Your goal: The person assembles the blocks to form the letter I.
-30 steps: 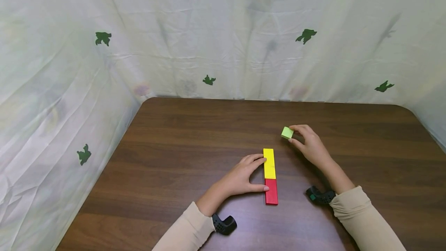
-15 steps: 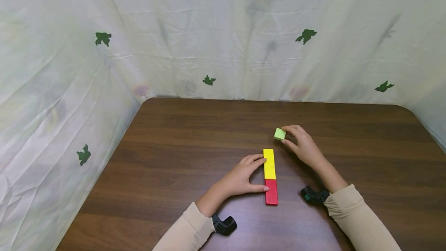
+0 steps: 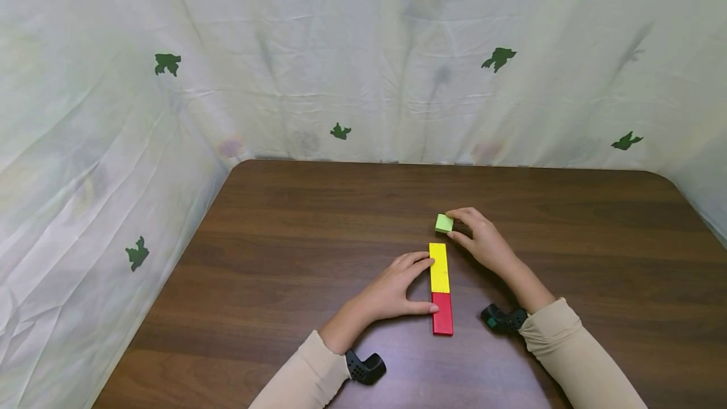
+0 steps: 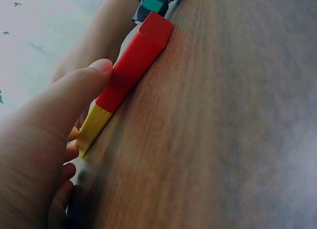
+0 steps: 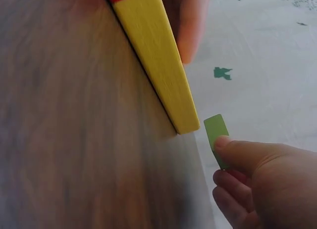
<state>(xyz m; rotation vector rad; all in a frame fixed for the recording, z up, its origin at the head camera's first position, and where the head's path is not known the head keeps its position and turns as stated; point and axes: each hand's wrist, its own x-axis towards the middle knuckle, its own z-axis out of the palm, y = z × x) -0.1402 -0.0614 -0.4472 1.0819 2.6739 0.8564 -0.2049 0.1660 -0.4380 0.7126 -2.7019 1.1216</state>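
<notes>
A yellow block [image 3: 438, 268] and a red block [image 3: 443, 314] lie end to end in one line on the table, the yellow one farther away. My left hand [image 3: 387, 289] rests at their left side, fingertips touching the yellow block and thumb touching the red one. Between the thumb and fingers of my right hand [image 3: 481, 238] is a small light green block [image 3: 444, 223], pinched just beyond the yellow block's far end. In the right wrist view a gap shows between the green block [image 5: 216, 132] and the yellow block [image 5: 153, 56].
The brown wooden table [image 3: 284, 232] has rounded far corners. Behind it and on the left hangs a pale curtain [image 3: 386, 68] with green leaf shapes. Both wrists carry a black device, one by the left sleeve [image 3: 366, 368] and one by the right [image 3: 502, 319].
My right hand has moved left and slightly nearer with the green block, bringing it almost in line with the yellow block. The left hand and the two lying blocks have stayed put.
</notes>
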